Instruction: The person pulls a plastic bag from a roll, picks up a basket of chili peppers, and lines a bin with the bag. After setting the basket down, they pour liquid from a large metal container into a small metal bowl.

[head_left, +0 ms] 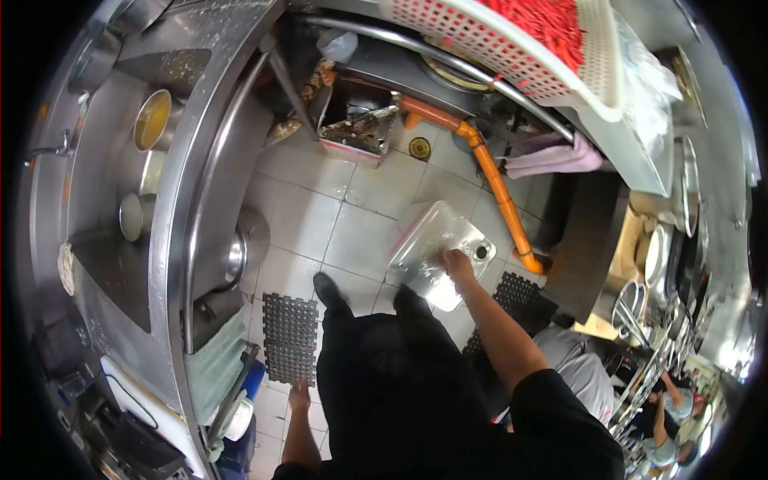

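My right hand (pixel 458 268) is closed on top of a large, clear rectangular plastic container (pixel 432 248), which has a round dark opening near its right corner. The container is in front of my right foot, above the tiled floor (pixel 364 232). Low on the left, my left hand (pixel 299 394) hangs beside my leg, at the lower end of a black perforated mat (pixel 290 338). Its fingers are small and unclear.
A steel sink counter (pixel 172 208) with metal pots runs along the left. Ahead are an open bin (pixel 356 132) and an orange pipe (pixel 500 188). A white basket (pixel 512 56) of red peppers is above. Other people (pixel 676 404) are at the lower right.
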Available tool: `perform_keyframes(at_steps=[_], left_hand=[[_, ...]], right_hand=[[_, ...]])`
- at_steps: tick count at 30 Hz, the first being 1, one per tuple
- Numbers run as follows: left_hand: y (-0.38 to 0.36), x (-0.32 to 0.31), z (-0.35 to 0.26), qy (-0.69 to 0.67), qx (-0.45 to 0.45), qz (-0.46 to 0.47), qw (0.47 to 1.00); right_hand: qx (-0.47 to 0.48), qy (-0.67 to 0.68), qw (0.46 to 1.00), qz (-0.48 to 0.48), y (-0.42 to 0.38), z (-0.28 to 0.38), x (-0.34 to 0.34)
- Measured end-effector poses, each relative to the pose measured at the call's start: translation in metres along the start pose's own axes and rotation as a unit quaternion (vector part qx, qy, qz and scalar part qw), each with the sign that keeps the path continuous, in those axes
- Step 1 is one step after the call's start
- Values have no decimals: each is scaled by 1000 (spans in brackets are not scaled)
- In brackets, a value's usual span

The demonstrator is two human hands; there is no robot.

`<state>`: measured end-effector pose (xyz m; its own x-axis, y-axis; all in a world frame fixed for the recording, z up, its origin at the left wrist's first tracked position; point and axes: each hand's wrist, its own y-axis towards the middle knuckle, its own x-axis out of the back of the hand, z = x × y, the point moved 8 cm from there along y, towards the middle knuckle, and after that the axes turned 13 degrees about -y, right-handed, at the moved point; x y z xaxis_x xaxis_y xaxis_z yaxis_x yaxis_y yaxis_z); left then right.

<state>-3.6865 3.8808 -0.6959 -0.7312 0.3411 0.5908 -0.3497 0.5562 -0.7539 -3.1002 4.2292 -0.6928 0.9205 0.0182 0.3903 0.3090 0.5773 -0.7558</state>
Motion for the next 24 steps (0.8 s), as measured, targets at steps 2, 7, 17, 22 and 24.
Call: perform_keyframes(at_steps=[2,7,17,22,24], left_hand=[[-52,13,53,76,104,6,992],[-85,-17,129,14,261,41,964],[17,-32,-26,-204,159,-86,962],[0,11,-124,-255,43,-121,958],[-9,26,-131,-308,30,-128,942]], right_hand=[[-16,17,1000,-13,54,-26,3],[-35,2,998,-48,134,-58,10],[15,-194,980,-26,205,-71,55],[52,-179,978,98,88,29,12],[99,-243,953,152,50,49,-12]])
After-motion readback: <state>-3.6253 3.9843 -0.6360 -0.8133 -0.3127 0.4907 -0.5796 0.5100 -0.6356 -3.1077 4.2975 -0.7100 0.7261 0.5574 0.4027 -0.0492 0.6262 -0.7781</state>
